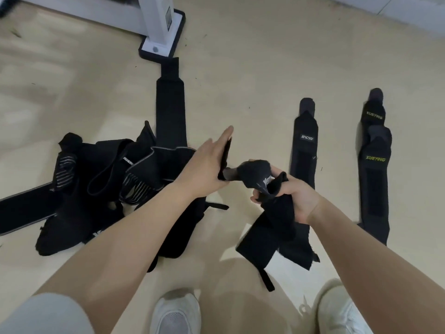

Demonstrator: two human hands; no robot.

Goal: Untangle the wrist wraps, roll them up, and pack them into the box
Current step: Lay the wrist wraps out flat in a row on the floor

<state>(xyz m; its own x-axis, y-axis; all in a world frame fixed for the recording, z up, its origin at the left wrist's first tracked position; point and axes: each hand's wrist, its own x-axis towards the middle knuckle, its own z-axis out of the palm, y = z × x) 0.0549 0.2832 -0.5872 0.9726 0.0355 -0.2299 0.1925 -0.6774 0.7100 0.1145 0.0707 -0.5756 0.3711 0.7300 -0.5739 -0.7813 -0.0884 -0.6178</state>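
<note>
I hold one black wrist wrap (272, 227) above the floor. My right hand (295, 197) grips its bunched middle, and the long free end hangs down toward my shoes. My left hand (207, 166) has its fingers stretched flat with the wrap's narrow end (225, 160) pressed against the palm by the thumb. A tangled pile of black wraps (115, 186) lies on the floor to the left, with one strap (169, 102) running straight away from it. No box is in view.
Three black wraps lie straightened on the floor at right: one with a white label (304, 143) and two lettered XUEYING (373, 165). A white post on a black-edged base (163, 37) stands at the back. My white shoes (175, 312) are at the bottom edge.
</note>
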